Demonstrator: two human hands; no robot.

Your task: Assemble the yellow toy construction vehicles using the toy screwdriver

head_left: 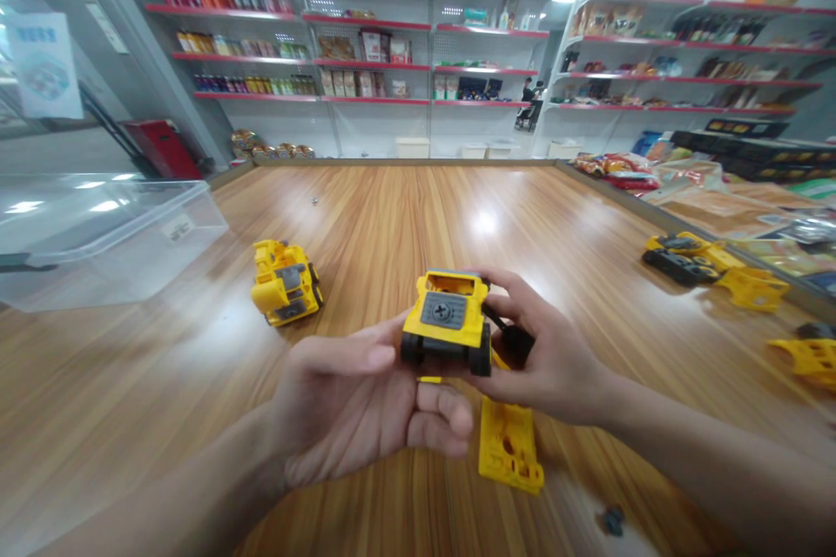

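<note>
A small yellow toy truck point(450, 313) with a grey panel at its front end and black wheels is held above the table, between my two hands. My left hand point(366, 409) supports it from the left and below, thumb by the near left wheel and lower fingers curled. My right hand point(555, 348) grips its right side, fingers wrapped around it. A black piece point(515, 339) with a thin rod also shows in the right hand; its kind is unclear. Under the hands lies a yellow plastic toy part point(509, 448) with holes and slots.
To the left stand another yellow toy vehicle point(286, 283) and a clear plastic bin point(131, 244). More yellow toy vehicle pieces point(711, 265) lie at the right. A small dark grey piece point(613, 521) rests near the front edge. Stocked shelves point(366, 22) line the back.
</note>
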